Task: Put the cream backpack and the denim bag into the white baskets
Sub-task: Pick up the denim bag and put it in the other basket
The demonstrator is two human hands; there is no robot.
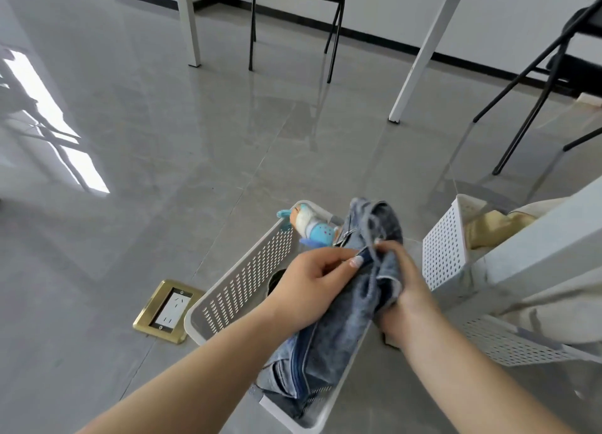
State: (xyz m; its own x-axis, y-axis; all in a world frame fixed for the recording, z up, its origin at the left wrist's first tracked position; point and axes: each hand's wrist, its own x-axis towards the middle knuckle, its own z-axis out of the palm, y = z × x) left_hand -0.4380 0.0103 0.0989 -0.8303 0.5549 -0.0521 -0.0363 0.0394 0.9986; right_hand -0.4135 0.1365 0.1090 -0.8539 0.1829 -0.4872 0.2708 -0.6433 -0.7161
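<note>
The blue denim bag lies partly inside a long white perforated basket on the floor, its top bunched above the rim. My left hand pinches the denim near its zip. My right hand grips the same fabric from the right. A small blue and white plush charm hangs by the basket's far end. A second white basket at the right holds the cream backpack, mostly hidden behind a white table leg.
A brass floor socket sits left of the long basket. White table legs and black folding chairs stand farther back on the grey tiled floor. A slanted white leg crosses the right side.
</note>
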